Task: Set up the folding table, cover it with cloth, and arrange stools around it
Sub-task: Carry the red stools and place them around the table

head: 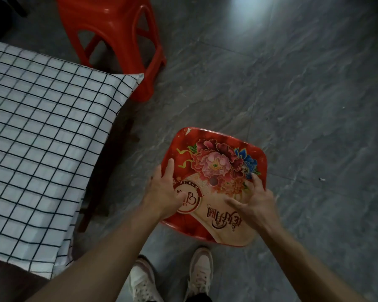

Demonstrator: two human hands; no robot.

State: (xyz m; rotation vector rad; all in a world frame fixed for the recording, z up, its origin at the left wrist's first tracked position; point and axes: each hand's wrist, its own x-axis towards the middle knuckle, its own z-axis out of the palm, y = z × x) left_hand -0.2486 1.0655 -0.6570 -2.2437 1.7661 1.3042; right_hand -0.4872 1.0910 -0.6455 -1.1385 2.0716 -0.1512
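A red stool (218, 162) with a flower print on its seat stands on the floor just in front of my feet. My left hand (165, 192) rests on the seat's left side, fingers spread and straight. My right hand (255, 201) lies on the seat's right side, fingers spread over the print. The table (42, 136) fills the left, covered with a white cloth with a black grid. A second red stool (116, 38) stands at the table's far corner.
Grey stone-pattern floor (292, 94) stretches to the right and beyond the stools. My two shoes (172, 277) are at the bottom middle. A dark table leg (92, 205) shows under the cloth's edge.
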